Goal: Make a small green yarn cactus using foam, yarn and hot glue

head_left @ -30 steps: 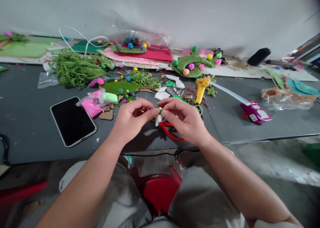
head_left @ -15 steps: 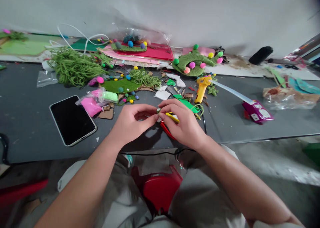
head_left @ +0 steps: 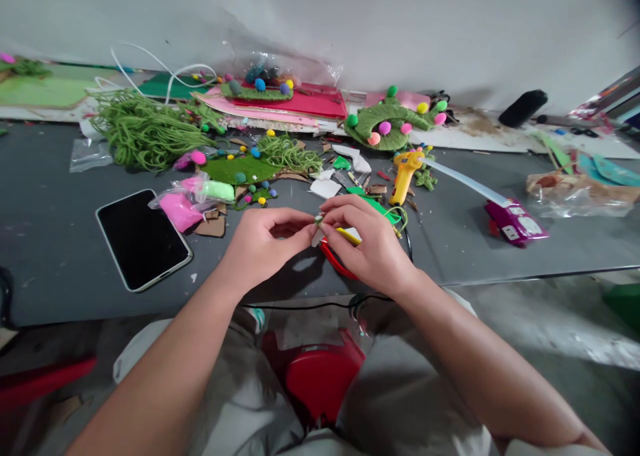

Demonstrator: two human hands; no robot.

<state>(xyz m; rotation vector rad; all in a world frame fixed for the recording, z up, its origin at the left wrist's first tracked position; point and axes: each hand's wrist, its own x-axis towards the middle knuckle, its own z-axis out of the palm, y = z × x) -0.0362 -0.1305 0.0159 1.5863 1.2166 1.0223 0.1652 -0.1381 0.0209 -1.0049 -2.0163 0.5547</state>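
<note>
Fingertips of my left hand [head_left: 273, 243] and my right hand [head_left: 363, 243] meet above the table's front part, both closed in a pinch. Between them is a small green and whitish piece [head_left: 318, 221], mostly covered by the fingers, so its kind cannot be made out. Below my right hand lie red handles [head_left: 336, 261], perhaps of scissors or pliers, and a yellow item [head_left: 349, 235], partly hidden. Just beyond the right hand are green sheet scraps [head_left: 377, 206] and a yellow glue gun [head_left: 406, 176] with a long clear glue stick.
A phone [head_left: 143, 239] and bagged pink clay [head_left: 180, 211] lie left. Behind are green yarn [head_left: 150, 133], a felt leaf shape [head_left: 240, 169] and a yarn-wrapped piece with pompoms [head_left: 390, 126]. A purple packet [head_left: 515, 223] sits right. A black cable [head_left: 320, 307] runs along the front edge.
The small piece has turned slightly between my fingertips, showing more of its whitish part. Both hands stay nearly in place. The view has shifted a little.
</note>
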